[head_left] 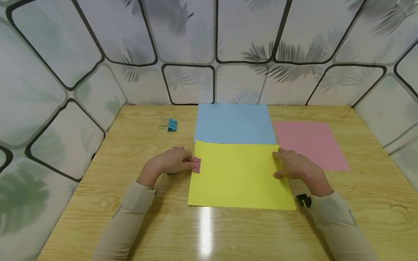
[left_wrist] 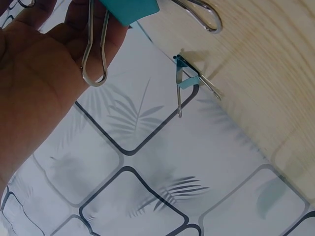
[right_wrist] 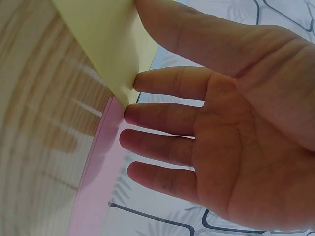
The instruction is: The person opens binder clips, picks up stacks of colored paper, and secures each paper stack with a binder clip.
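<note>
While the left hand (head_left: 171, 160) is pinching the wire handles of a pink binder clip (head_left: 196, 165), the clip is sitting at the left edge of a yellow paper sheet (head_left: 241, 177). Its handles are pointing left toward the fingers, its mouth is facing right onto the sheet, and its body's long axis is following that edge, front to back. The sheet is lying in the middle of the worktop (head_left: 163, 235), with its long axis running from left to right. At the opposite end, the right hand (head_left: 294, 165) is resting at the sheet's right edge, fingers spread wide and fairly straight, thumb toward the near side.

Beyond the yellow sheet, a light blue paper sheet (head_left: 233, 123) is meeting its far edge and reaching back to the patterned wall covering (head_left: 183, 21). A pink paper sheet (head_left: 313, 145) is lying to the right, its near left corner hidden by the right hand. The yellow sheet's near edge is facing a broad strip of wood that is running toward the person, and more wood is showing to the left of the left hand and to the right of the pink sheet.

A blue binder clip (head_left: 172, 124) is lying beyond the left hand, handles pointing left. In the left wrist view, a teal binder clip (left_wrist: 130, 9) is appearing beside the fingers; it is partly cut off, so whether it is touching them cannot be told.
</note>
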### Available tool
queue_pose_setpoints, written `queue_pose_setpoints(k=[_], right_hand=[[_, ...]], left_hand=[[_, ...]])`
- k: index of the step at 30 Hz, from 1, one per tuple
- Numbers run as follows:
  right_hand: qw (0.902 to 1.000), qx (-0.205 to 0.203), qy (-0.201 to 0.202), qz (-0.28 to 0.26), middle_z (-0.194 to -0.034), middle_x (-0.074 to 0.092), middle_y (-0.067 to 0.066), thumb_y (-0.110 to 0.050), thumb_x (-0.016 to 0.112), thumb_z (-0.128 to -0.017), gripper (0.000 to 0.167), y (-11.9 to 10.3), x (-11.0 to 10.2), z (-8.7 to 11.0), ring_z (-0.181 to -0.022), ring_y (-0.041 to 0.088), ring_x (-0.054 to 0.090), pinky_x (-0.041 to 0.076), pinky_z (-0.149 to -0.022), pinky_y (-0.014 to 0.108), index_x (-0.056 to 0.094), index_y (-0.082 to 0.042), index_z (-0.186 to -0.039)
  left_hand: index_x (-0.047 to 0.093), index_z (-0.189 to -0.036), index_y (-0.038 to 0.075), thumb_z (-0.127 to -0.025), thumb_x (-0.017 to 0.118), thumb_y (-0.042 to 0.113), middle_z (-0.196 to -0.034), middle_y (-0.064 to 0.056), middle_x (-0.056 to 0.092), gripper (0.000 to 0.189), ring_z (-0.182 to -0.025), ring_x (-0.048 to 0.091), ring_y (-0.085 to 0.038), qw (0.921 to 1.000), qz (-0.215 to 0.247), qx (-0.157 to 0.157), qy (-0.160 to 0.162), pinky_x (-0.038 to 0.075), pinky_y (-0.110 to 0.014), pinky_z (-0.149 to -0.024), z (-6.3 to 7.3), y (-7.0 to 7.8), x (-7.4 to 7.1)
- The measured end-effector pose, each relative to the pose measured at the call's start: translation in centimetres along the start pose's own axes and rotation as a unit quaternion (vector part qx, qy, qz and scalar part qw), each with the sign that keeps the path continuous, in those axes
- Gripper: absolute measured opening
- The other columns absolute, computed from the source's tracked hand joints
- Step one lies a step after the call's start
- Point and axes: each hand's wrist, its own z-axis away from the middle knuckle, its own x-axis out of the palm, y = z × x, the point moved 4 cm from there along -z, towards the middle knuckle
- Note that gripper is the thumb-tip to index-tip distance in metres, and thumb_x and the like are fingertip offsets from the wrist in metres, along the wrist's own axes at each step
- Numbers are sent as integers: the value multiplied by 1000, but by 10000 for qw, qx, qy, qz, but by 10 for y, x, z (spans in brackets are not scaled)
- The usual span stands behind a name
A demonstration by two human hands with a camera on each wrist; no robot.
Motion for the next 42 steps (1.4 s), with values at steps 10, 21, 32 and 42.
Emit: queue_pose_setpoints(k=[10, 21, 32, 42], right_hand=[[9999, 9, -9, 102, -149, 32, 38, -34, 75, -88, 79, 2, -1, -1, -132, 56, 38, 39, -101, 65, 42, 11, -144], [10000, -79, 18, -21, -148, 33, 39, -31, 71, -91, 73, 2, -3, 0, -133, 57, 35, 36, -104, 66, 42, 13, -142], [9998, -184, 87, -54, -145, 34, 41, -33, 66, -94, 70, 3, -5, -3, -132, 57, 35, 35, -105, 65, 43, 14, -141], [9945, -364, 552, -816, -158, 7, 36, -40, 57, -100, 79, 6, -14, -17, -141, 59, 13, 20, -109, 73, 21, 1, -156]], left_hand=[[63, -82, 10, -101, 61, 27, -62, 0, 44, 25, -53, 41, -13, 9996, 271, 23, 9, 35, -26, -55, -1, -1, -2], [60, -76, 7, -102, 59, 25, -58, 2, 40, 31, -50, 39, -13, 9985, 524, 13, -143, 35, -26, -53, 0, -3, 0], [51, -69, 12, -102, 58, 24, -57, 2, 39, 36, -49, 39, -12, 9985, 490, -124, -191, 34, -25, -52, 1, -4, -1], [59, -114, 7, -104, 49, 32, -112, -12, 55, 29, -104, 50, -29, 9965, 570, -502, 355, 46, -43, -87, 14, -12, -14]])
